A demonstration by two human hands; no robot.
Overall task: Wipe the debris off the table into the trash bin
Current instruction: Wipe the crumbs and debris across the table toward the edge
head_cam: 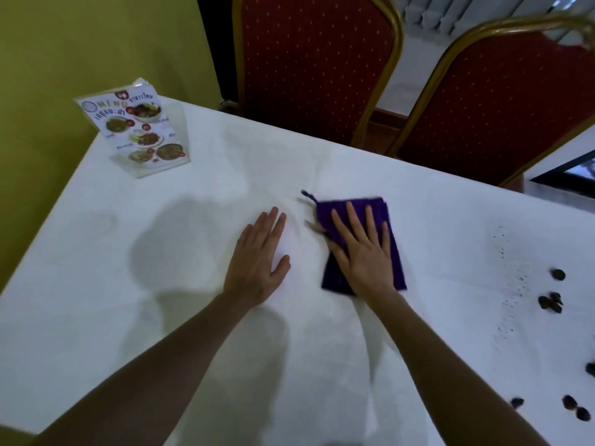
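Observation:
A folded purple cloth (391, 226) lies on the white tablecloth (161, 284) near the table's middle. My right hand (360, 249) presses flat on the cloth with fingers spread. My left hand (260, 262) rests flat on the bare tablecloth just left of the cloth, holding nothing. Dark debris pieces (551, 302) lie scattered at the right side of the table, with a trail of fine dark crumbs (510, 278) between them and the cloth. More dark pieces (574, 408) sit near the lower right edge. No trash bin is in view.
An upright acrylic menu stand (141, 133) stands at the table's far left corner by a yellow wall (80, 43). Two red padded chairs with gold frames (315, 66) (495, 104) stand along the far edge.

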